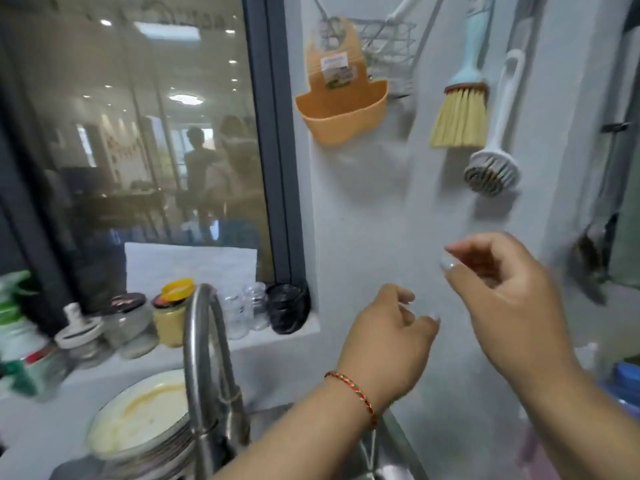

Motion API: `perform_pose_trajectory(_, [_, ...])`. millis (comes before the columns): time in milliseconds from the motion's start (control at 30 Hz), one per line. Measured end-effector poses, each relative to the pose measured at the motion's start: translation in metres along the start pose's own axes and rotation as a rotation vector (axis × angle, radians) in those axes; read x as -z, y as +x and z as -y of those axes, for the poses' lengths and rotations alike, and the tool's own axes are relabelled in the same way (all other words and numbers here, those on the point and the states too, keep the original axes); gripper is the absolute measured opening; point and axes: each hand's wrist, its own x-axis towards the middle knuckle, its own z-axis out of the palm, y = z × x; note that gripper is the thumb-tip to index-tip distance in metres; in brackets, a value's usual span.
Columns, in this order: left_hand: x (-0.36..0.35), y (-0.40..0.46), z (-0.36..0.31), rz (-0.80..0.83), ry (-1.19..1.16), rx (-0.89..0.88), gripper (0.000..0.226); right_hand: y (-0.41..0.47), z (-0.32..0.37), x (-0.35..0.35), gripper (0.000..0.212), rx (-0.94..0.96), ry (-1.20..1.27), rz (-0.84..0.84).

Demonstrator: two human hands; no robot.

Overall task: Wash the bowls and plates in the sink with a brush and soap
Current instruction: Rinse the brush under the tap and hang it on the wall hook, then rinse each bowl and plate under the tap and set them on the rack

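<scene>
A: Head view: both hands are raised, right hand [502, 289] and left hand [388, 337] loosely curled, nothing held
B: Dish brush [493, 168] is hung on the wall just above; light, stiff, best taken by its handle. Smeared plates [138, 420], stacked beside the faucet [204, 358], are judged slippery, breakable

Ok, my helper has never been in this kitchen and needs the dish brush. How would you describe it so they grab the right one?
Look at the pale wall right of the window, above the raised hands. Two brushes hang there side by side, right of an orange holder. Take the white dish brush, the right-hand and lower one, with a long white handle and round head, not the broom-like brush with straw-coloured bristles and pale blue handle.
</scene>
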Motion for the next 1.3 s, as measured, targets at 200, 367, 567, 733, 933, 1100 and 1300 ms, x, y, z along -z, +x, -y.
perform_pose_trajectory(200, [0.071, -0.097, 0.068, -0.149, -0.099, 0.128, 0.009, -0.144, -0.022, -0.056, 0.029, -0.379, 0.217, 0.289])
perform_pose_trajectory(367, [0.142, -0.160, 0.094, -0.417, -0.239, 0.207, 0.013, -0.228, -0.005, -0.108, 0.008, -0.567, 0.182, 0.499])
perform_pose_trajectory(567, [0.226, -0.167, 0.176, -0.778, -0.220, 0.392, 0.017, -0.293, 0.008, -0.169, 0.009, -0.721, 0.159, 0.875])
perform_pose_trajectory(733, [0.287, -0.138, 0.269, -0.817, -0.133, 0.570, 0.019, -0.305, 0.005, -0.245, 0.006, -0.849, 0.102, 0.853])
perform_pose_trajectory(933, [0.313, -0.097, 0.316, -0.626, -0.207, 0.786, 0.036, -0.289, -0.037, -0.350, 0.064, -1.052, 0.155, 0.601])
perform_pose_trajectory(1100, [0.313, -0.076, 0.338, -0.471, -0.493, 0.912, 0.033, -0.271, -0.070, -0.399, 0.118, -1.353, 0.403, 0.435])
perform_pose_trajectory(1300, [0.336, -0.056, 0.391, -0.367, -0.644, 0.910, 0.075, -0.266, -0.100, -0.426, 0.145, -1.351, 0.653, 0.302])
